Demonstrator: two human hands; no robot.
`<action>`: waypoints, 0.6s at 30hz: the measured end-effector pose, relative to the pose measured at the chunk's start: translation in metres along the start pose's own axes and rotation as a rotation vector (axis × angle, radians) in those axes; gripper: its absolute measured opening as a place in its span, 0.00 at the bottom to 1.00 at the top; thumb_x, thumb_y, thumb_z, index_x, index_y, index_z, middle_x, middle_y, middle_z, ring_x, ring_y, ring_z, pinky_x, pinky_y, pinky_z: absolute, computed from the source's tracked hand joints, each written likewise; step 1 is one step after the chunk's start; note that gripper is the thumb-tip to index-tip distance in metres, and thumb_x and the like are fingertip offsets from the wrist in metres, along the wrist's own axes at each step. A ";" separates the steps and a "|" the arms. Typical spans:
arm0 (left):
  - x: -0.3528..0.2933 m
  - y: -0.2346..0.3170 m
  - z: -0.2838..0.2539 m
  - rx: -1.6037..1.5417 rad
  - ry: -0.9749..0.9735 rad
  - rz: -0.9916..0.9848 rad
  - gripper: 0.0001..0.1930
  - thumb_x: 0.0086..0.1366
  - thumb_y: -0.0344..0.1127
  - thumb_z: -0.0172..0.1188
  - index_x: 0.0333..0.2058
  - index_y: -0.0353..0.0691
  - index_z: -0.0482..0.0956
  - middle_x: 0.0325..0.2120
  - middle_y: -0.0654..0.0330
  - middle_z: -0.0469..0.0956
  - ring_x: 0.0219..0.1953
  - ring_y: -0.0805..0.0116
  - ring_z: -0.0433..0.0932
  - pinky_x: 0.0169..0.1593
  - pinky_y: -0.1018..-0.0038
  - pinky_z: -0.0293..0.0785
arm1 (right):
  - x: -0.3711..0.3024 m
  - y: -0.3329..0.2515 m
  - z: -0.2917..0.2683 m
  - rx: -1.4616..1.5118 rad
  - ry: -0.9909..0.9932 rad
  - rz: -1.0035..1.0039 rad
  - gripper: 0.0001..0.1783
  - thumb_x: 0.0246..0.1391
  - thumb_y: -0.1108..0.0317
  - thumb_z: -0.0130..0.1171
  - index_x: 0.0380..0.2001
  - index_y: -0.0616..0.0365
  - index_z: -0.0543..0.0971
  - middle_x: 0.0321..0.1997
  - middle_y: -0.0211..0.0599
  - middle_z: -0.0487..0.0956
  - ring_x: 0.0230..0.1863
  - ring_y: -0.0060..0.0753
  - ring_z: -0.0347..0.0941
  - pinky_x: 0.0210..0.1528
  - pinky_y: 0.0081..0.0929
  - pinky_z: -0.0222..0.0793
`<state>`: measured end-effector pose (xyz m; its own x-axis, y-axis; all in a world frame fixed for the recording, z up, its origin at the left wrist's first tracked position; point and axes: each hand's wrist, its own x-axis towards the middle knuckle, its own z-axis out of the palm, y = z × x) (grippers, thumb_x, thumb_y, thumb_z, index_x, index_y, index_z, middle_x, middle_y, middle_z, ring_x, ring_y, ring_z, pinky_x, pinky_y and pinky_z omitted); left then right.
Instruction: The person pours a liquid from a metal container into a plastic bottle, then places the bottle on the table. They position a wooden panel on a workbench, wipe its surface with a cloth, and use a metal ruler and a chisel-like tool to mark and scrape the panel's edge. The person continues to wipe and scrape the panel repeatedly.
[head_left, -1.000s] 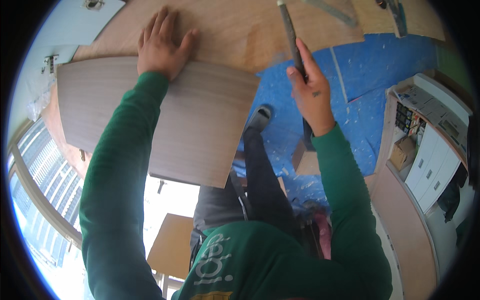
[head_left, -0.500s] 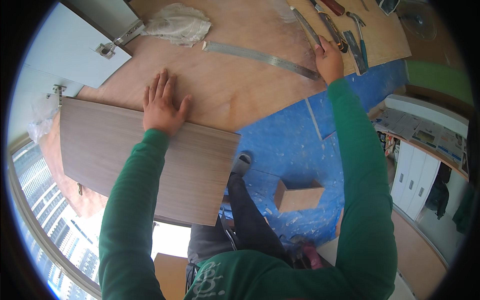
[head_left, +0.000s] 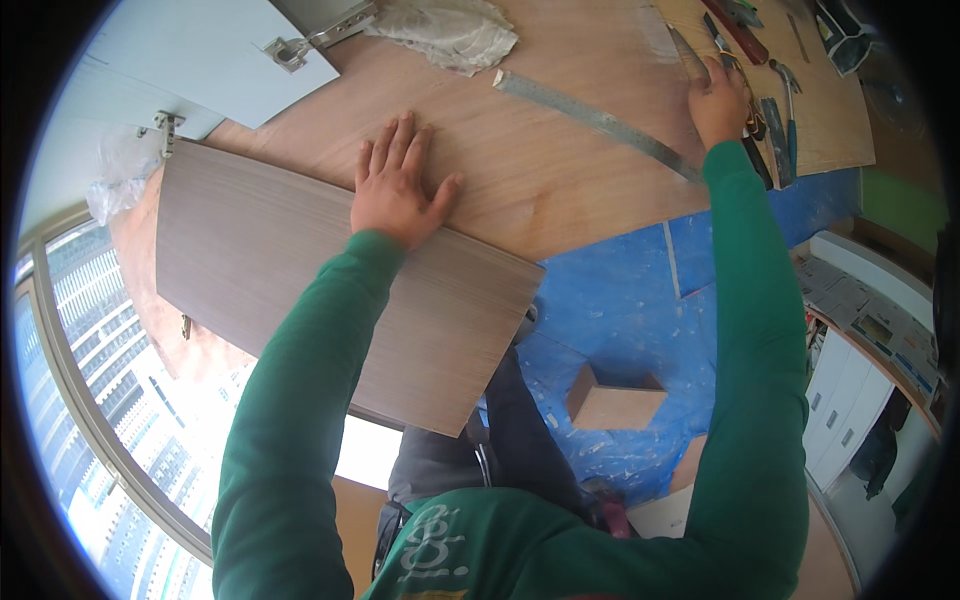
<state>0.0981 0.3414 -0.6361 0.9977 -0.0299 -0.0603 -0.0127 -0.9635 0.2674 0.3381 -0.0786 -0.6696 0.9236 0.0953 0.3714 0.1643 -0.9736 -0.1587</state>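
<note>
My left hand (head_left: pixel 392 192) lies flat, fingers spread, across the upper edge of a grey-brown wood-grain panel (head_left: pixel 300 250) and the reddish plywood sheet (head_left: pixel 560 215) beneath it. At the upper right, my right hand (head_left: pixel 718 108) is closed over a long tool with a tapering grey blade (head_left: pixel 684 48). A dark handle end shows below that hand, and the fingers hide the middle. Between my hands a steel ruler (head_left: pixel 600 122) rests on the plywood. Right of my right hand lie a claw hammer (head_left: pixel 790 110), a dark flat block (head_left: pixel 775 140) and a red-handled tool (head_left: pixel 742 38).
A crumpled pale plastic bag (head_left: pixel 445 35) lies at the far side. White cabinet doors (head_left: pixel 220 70) with metal hinges stand at the left, near a window (head_left: pixel 110 370). Blue sheeting (head_left: pixel 600 300) covers the floor, with a small wooden box (head_left: pixel 615 400) on it.
The whole view has shifted, so the scene sits farther right. My right hand has moved away from the ruler's end, bringing the grey-bladed tool closer to the others. My left hand stays flat.
</note>
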 end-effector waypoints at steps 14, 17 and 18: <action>0.002 0.007 -0.005 -0.026 0.006 0.008 0.39 0.69 0.57 0.55 0.70 0.37 0.65 0.75 0.49 0.58 0.78 0.49 0.52 0.79 0.54 0.44 | -0.018 -0.277 0.005 0.421 -0.037 -0.229 0.17 0.55 0.61 0.68 0.46 0.57 0.83 0.52 0.51 0.81 0.56 0.56 0.75 0.56 0.46 0.73; -0.003 0.000 -0.003 -0.003 0.019 -0.002 0.40 0.69 0.58 0.54 0.71 0.37 0.65 0.75 0.49 0.57 0.78 0.49 0.51 0.79 0.53 0.44 | -0.063 -0.254 -0.062 0.528 0.000 -0.095 0.15 0.55 0.62 0.68 0.42 0.60 0.81 0.46 0.51 0.81 0.54 0.56 0.76 0.54 0.47 0.72; -0.006 -0.006 -0.002 0.011 0.020 -0.007 0.40 0.69 0.58 0.54 0.71 0.37 0.65 0.75 0.48 0.57 0.78 0.49 0.51 0.79 0.53 0.44 | -0.087 -0.248 -0.088 0.550 -0.022 -0.022 0.15 0.56 0.63 0.69 0.41 0.61 0.81 0.44 0.51 0.81 0.53 0.56 0.76 0.54 0.47 0.72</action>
<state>0.0925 0.3484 -0.6351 0.9989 -0.0181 -0.0429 -0.0065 -0.9666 0.2561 0.1866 0.1368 -0.5823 0.9239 0.1247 0.3617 0.3351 -0.7200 -0.6077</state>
